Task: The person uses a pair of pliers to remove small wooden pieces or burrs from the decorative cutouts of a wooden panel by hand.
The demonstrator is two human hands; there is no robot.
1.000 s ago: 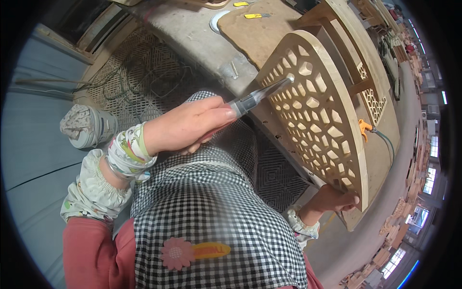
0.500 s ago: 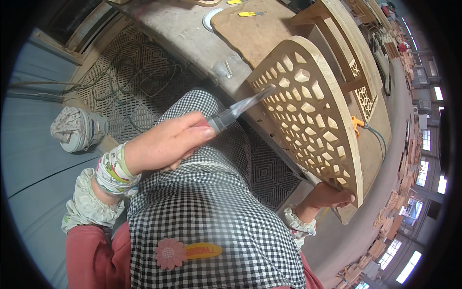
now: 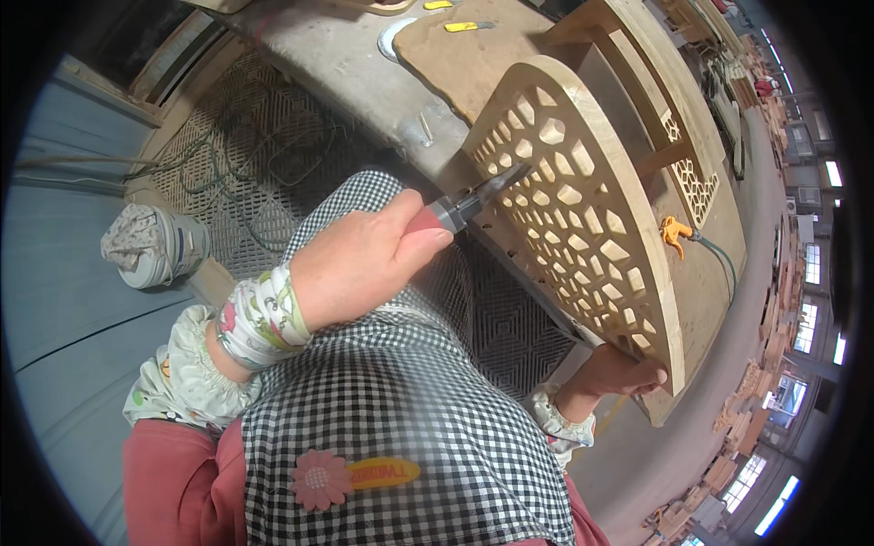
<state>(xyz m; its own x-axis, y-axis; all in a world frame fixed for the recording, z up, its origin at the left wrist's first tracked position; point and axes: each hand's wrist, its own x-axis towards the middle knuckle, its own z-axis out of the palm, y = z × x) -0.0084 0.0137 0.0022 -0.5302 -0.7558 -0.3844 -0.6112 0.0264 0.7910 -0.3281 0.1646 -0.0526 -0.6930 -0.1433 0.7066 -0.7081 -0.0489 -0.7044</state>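
Note:
My left hand (image 3: 364, 259) is closed round a hand tool (image 3: 452, 211) with a red handle, a dark grey collar and a slim dark tip; its exact kind is unclear. The tip overlaps the face of a pale wooden panel (image 3: 585, 173), cut through with many angular holes. Whether the tip touches the wood I cannot tell. The panel stands tilted on its edge by the workbench. At its lower near corner my right hand (image 3: 619, 371) grips the edge, with the thumb along the rim and the other fingers partly hidden.
Behind the panel stands a wooden frame (image 3: 628, 73) with similar cut-outs. An orange air blow gun (image 3: 675, 235) on a green hose lies beside it. Yellow-handled cutters (image 3: 467, 26) lie on a brown board (image 3: 446, 64). A white bucket (image 3: 173, 247) and cables (image 3: 218, 173) are at left.
My left hand has moved right and slightly up with the tool, nearer the panel. The tool's tip, blurred before, looks sharper. My right hand has kept its grip; the panel has shifted slightly.

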